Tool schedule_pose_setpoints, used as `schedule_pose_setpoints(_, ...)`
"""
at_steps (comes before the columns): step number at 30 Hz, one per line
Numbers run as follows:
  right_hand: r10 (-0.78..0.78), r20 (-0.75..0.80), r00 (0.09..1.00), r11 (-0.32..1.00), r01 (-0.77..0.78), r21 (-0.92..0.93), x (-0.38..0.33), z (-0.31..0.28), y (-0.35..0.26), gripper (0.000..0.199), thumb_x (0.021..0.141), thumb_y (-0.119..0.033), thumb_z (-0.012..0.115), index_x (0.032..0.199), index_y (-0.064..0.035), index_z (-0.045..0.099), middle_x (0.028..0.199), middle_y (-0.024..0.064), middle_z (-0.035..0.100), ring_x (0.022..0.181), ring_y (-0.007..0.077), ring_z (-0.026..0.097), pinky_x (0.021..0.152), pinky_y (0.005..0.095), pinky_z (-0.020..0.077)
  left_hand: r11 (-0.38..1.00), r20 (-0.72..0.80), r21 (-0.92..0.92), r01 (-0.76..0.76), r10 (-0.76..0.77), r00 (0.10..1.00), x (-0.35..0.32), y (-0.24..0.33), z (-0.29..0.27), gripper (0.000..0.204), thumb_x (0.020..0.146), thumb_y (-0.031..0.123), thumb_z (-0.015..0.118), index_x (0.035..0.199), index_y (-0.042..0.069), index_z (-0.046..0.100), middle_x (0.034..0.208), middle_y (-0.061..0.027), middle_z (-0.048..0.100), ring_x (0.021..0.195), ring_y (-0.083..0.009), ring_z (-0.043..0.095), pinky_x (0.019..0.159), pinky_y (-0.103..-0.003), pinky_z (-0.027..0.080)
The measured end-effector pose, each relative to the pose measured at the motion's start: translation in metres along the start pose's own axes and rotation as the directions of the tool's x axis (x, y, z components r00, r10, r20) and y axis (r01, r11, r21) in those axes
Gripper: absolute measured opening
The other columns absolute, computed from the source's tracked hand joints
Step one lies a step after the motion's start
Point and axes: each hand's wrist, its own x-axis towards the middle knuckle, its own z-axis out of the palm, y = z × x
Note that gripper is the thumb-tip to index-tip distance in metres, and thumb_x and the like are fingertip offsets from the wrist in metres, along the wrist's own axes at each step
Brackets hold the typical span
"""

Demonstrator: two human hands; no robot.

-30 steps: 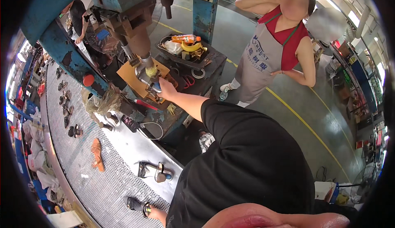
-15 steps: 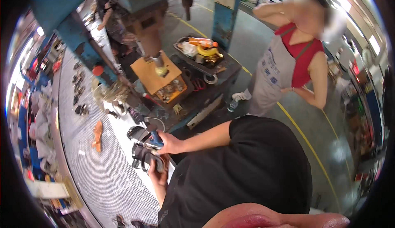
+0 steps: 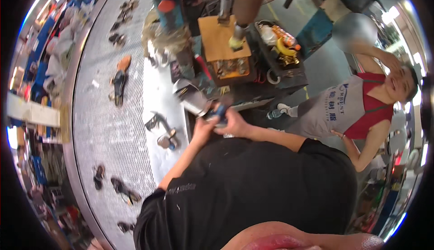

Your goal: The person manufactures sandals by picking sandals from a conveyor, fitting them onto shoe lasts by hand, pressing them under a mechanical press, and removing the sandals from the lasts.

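Note:
A dark sandal with a pale insole [image 3: 192, 97] points away from me at the edge of the white worktop. My left hand [image 3: 203, 130] is closed around its near end. My right hand [image 3: 235, 122] grips a dark blue object [image 3: 220, 112] right against the sandal; blur and fingers hide its exact kind. Beside my left forearm, another black-strapped sandal [image 3: 162, 132] lies on the white worktop [image 3: 156, 166].
Left of the worktop, a mesh conveyor [image 3: 97, 128] carries several shoes. A press [image 3: 246, 6] stands ahead over a brown board [image 3: 219, 37], near a tray with a banana [image 3: 285, 47]. At right stands a person in a grey apron [image 3: 334, 103].
My view has turned. Both hands are now close together at one sandal's end, while another sandal lies apart on the worktop. The person at right has turned and shifted an arm.

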Motion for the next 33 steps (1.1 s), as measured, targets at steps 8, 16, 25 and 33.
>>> schedule_pose_setpoints(8, -0.164, -0.508, 0.846, 0.884, -0.103, -0.456, 0.068, -0.060, 0.073, 0.057, 0.066, -0.012, 0.077, 0.115, -0.0009, 0.049, 0.107, 0.0226, 0.057, 0.099, 0.0416, 0.058, 0.083, 0.0428, 0.0487, 0.973, 0.145, 0.220, 0.067, -0.101, 0.984, 0.012, 0.009, -0.021, 0.063, 0.089, 0.019, 0.068, 0.143, 0.007, 0.038, 0.094, -0.0060, 0.061, 0.086, -0.0115, 0.059, 0.077, -0.027, 0.048)
schedule_pose_setpoints(16, -0.188, -0.527, 0.829, 0.787, -0.194, -0.586, 0.125, -0.077, 0.138, 0.065, 0.067, -0.021, 0.079, 0.117, 0.0028, 0.045, 0.113, 0.0251, 0.053, 0.105, 0.0432, 0.053, 0.090, 0.0460, 0.0440, 0.935, 0.160, -0.235, 0.265, -0.232, 0.959, -0.059, 0.037, -0.042, 0.062, 0.086, 0.011, 0.064, 0.143, 0.009, 0.041, 0.066, 0.0008, 0.045, 0.059, -0.0094, 0.045, 0.055, -0.024, 0.040)
schedule_pose_setpoints(25, 0.002, -0.483, 0.876, 0.777, -0.305, -0.551, 0.149, -0.092, 0.143, 0.084, 0.070, -0.029, 0.079, 0.133, 0.0041, 0.034, 0.127, 0.0269, 0.045, 0.117, 0.0418, 0.048, 0.099, 0.0443, 0.0402, 0.943, -0.671, 0.290, 0.161, 0.081, 0.737, -0.147, -0.048, -0.154, 0.041, 0.081, -0.005, 0.060, 0.121, 0.003, 0.062, 0.072, 0.0031, 0.049, 0.063, -0.0073, 0.045, 0.059, -0.022, 0.040)
schedule_pose_setpoints(33, -0.201, -0.457, 0.866, 0.824, -0.103, -0.557, 0.067, -0.032, 0.047, 0.063, 0.072, -0.007, 0.072, 0.127, 0.0007, 0.041, 0.131, 0.0199, 0.046, 0.123, 0.0333, 0.045, 0.107, 0.0404, 0.0333, -0.151, -0.995, -0.078, 0.985, 0.068, -0.068, -0.455, -0.252, -0.361, 0.088, 0.080, 0.049, 0.066, 0.140, -0.007, 0.035, 0.139, -0.0297, 0.042, 0.126, -0.0420, 0.044, 0.107, -0.047, 0.034)
